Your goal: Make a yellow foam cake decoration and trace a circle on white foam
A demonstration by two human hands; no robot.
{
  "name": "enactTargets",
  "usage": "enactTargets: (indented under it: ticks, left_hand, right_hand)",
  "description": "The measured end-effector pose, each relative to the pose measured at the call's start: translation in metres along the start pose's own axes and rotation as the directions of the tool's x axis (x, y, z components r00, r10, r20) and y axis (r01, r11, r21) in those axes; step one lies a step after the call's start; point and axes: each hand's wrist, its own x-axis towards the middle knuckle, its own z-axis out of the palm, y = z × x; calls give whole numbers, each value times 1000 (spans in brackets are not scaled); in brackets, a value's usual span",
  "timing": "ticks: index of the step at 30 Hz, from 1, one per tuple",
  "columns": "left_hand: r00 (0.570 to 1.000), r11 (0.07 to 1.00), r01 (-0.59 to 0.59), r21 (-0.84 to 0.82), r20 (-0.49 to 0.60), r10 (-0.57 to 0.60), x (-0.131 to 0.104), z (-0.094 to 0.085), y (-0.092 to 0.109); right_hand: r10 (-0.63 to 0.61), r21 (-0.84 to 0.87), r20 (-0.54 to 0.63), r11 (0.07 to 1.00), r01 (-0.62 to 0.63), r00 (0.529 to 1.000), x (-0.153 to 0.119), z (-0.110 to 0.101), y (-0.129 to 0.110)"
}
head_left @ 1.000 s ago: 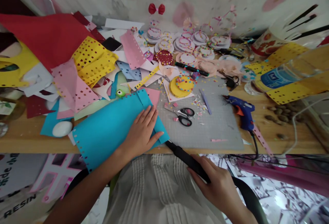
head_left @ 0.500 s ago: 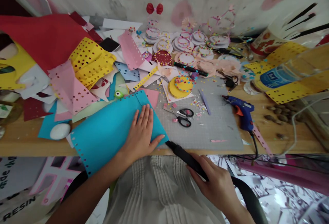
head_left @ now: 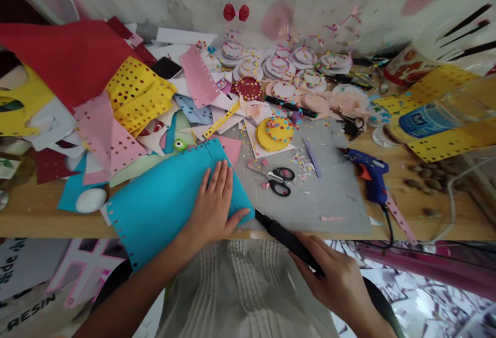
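A blue sheet of craft paper [head_left: 158, 196] lies slanted over the table's front edge, with small punched holes along its left and upper edges. My left hand [head_left: 214, 201] is spread flat on it near its right end. My right hand [head_left: 333, 271] grips a black-handled hole punch [head_left: 289, 240] below the table edge. The punch's metal head touches the paper's lower right corner; its jaws are too small to make out. Just beyond the paper, black-handled scissors [head_left: 279, 180] rest on the grey cutting mat [head_left: 333, 198].
Coloured paper scraps [head_left: 139, 95] pile up at the left, beside a white egg-shaped object [head_left: 91, 201]. Small decorated paper hats [head_left: 279, 66] crowd the back. A blue glue gun [head_left: 370, 170] and a bottle [head_left: 430, 118] lie at the right. A lilac strip [head_left: 312, 157] is on the mat.
The hole punch and my right hand have shifted slightly right and down at the paper's corner. My left hand stays flat on the sheet. The whole view has drifted a little.
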Motion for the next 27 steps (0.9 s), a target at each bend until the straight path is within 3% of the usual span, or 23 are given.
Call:
enactTargets:
  ticks: [4,8,13,18,27]
  left_hand:
    - [998,996,-64,-64,0,64,-6,-3,0]
    - [977,968,-212,-132,-10,213,-20,-10,3]
    - [907,872,-413,-264,-205,368,-30,-8,7]
    - [914,835,-384,-394,-288,285,-26,-6,12]
    - [929,847,-335,-413,-292,226,-24,-11,17]
  right_hand:
    - [-35,19,-30,999,35,999,-7,-4,5]
    - [-46,43,-52,998,49,998,-16,-10,9]
    - [-27,61,-17,998,28,1000,-24,-10,7]
    - [-7,102,41,995,2,999,-25,-9,0]
    - [-22,118,49,993,17,999,-23,-12,-5]
